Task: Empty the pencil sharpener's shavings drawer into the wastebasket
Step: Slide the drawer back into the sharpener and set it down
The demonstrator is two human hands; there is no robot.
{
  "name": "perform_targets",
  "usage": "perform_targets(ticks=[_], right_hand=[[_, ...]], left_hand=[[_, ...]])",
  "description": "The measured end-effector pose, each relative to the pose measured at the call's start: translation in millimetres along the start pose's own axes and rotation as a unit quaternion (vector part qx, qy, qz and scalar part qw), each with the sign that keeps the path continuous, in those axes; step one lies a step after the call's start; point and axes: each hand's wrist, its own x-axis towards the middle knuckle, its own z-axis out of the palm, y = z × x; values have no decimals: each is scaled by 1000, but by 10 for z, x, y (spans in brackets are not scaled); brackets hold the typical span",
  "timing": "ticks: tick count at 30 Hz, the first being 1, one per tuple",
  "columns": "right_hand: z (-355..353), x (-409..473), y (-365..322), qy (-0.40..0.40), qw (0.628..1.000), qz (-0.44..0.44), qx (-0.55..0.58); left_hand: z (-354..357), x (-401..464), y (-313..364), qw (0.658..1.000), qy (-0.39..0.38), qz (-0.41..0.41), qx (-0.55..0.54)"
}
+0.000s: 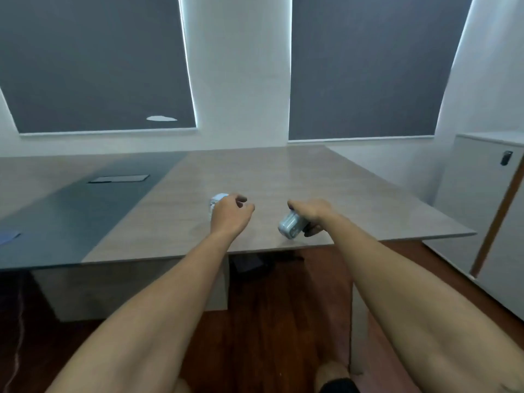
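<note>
My right hand (310,212) is shut on the pale grey-blue pencil sharpener (289,226), held tilted just above the wooden table (283,171) near its front edge; a dark part of it shows under my palm. A small white and clear piece (217,200), perhaps the shavings drawer, stands on the table behind my left hand (231,212) and is mostly hidden by it. The left hand's fingers are loosely curled and point right, away from that piece, with nothing seen in them. No wastebasket is in view.
A dark strip with a flat hatch (119,178) runs across the table's left half, and something blue (7,236) lies at its left edge. A white cabinet (482,194) stands to the right. Something dark (249,263) sits under the table on the brown floor.
</note>
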Motion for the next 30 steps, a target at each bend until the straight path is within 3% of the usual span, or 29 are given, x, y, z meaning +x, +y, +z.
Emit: perform_targets(ticks=[7,16,20,23,30], right_hand=[[511,381,-412,-15,998,-66,6],[890,888,-403,24,988,-91,121],[937,1056,-395,-13,963,-37,267],[936,1090,-424,-66,934,-15,352],[983,1041,-444,-143,901,-9,409]], left_hand=[[-237,348,-419,996,76,-42,34],[-43,697,-781,994,54,-95,15],[-47,834,-817,986,57,-135,-74],[-118,909,-880,955,42,-204,-209],[-254,874,-880,906,-14,-222,-360]])
